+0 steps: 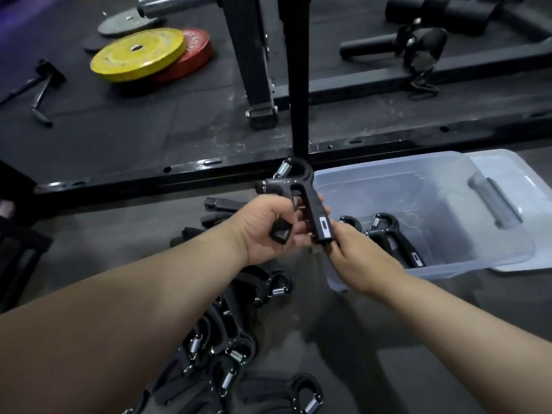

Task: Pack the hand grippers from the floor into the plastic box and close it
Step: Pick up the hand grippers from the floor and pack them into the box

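Two bare forearms reach in from the bottom edge toward a clear plastic box [388,180] standing open on a gym floor [388,339]. Directly left of the box, and nearer the camera, a loose pile of black hand grippers [227,339] with steel springs lies on the floor, partly hidden under the left forearm.

Just off the box's left wall and raised above the floor, one hand gripper [298,198] is held between both hands, its spring end pointing away from the camera. The left hand [265,228] has its fingers curled round one handle. The right hand [358,258] pinches the lower end of the other handle, the one bearing a small pale label.

At least two more grippers [391,237] lie inside the box, on its bottom against the near wall. A pale lid [519,171] rests on the floor at the box's right side; how far it runs beneath the box cannot be made out.

Beyond the box stands the black steel frame of a rack [298,85]. Well beyond and to the left of the box, a yellow weight plate [137,53] lies overlapping a red plate [194,55].
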A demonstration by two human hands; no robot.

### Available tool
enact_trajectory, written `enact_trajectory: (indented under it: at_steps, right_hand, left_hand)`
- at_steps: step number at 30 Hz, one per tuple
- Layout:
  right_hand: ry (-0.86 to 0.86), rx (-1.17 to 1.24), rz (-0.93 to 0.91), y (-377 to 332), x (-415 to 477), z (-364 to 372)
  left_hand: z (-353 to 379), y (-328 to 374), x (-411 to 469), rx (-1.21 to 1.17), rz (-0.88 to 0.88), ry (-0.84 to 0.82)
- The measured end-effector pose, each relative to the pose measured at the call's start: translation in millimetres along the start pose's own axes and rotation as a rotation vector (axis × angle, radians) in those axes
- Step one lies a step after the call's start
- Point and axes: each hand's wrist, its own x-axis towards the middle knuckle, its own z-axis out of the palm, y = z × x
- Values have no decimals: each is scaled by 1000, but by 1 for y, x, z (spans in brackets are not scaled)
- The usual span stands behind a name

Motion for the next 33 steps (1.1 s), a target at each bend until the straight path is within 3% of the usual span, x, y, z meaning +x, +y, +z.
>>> enact_trajectory:
  at_steps: [4, 7, 11, 14, 16, 18, 21, 26, 33]
  right_hand:
    - [209, 317, 136, 6, 5, -6]
    - [364, 706, 275, 11, 9, -9]
    - [277, 901, 301, 14, 4, -21]
    - [198, 673, 323, 23, 8, -26]
    - [268, 509, 372, 37, 19, -38]
    - [264, 423, 427, 57, 27, -59]
    - [115, 253, 502, 90, 30, -86]
    - [-100, -84, 619, 123, 27, -95]
    - [-238, -60, 724, 144, 37, -71]
  left_hand:
    - [20, -2, 17, 27, 112, 107]
    - [29, -7, 28, 215, 183, 259]
    - [52, -11, 36, 564, 192, 338]
    - [70, -15, 50, 706, 182, 271]
    - [70, -21, 61, 1161, 199, 251]
    - [58, -30, 67, 1534, 377, 318]
    - [40, -46, 67, 1700, 545, 311]
    - [37, -54, 70, 1698, 547, 377]
    - [34, -56, 69, 1640, 579, 387]
